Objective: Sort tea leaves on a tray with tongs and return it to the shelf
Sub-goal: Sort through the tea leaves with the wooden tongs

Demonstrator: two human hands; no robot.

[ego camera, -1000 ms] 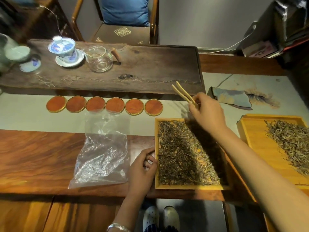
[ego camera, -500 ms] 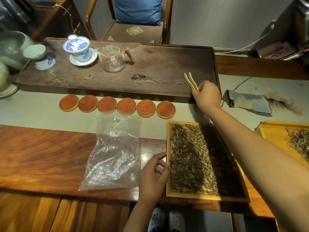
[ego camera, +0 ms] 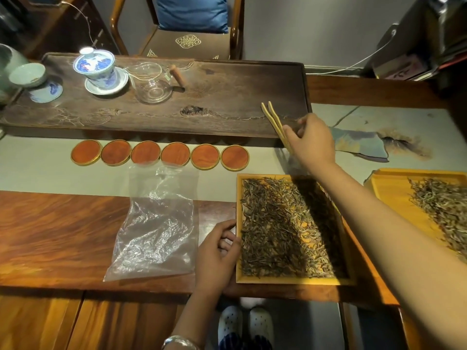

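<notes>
A yellow wooden tray (ego camera: 288,280) full of dark tea leaves (ego camera: 280,228) lies at the table's front edge. My left hand (ego camera: 217,253) rests against the tray's left rim, fingers curled on the edge. My right hand (ego camera: 312,140) is raised beyond the tray's far side, over the near right corner of the dark tea board, and grips bamboo tongs (ego camera: 274,122). The tongs' two ends point up and away to the left, slightly apart. Nothing is pinched in them.
A second yellow tray (ego camera: 389,188) with paler leaves sits at the right. A crumpled clear plastic bag (ego camera: 156,223) lies left of the tray. Several round orange coasters (ego camera: 161,154) line up behind. The dark tea board (ego camera: 227,97) holds a gaiwan (ego camera: 97,68) and glass pitcher (ego camera: 151,83). A folded cloth (ego camera: 358,145) lies right.
My right hand with the tongs has lifted away from the tray's far edge toward the tea board. The view has shifted slightly. My left hand stays on the tray's left rim.
</notes>
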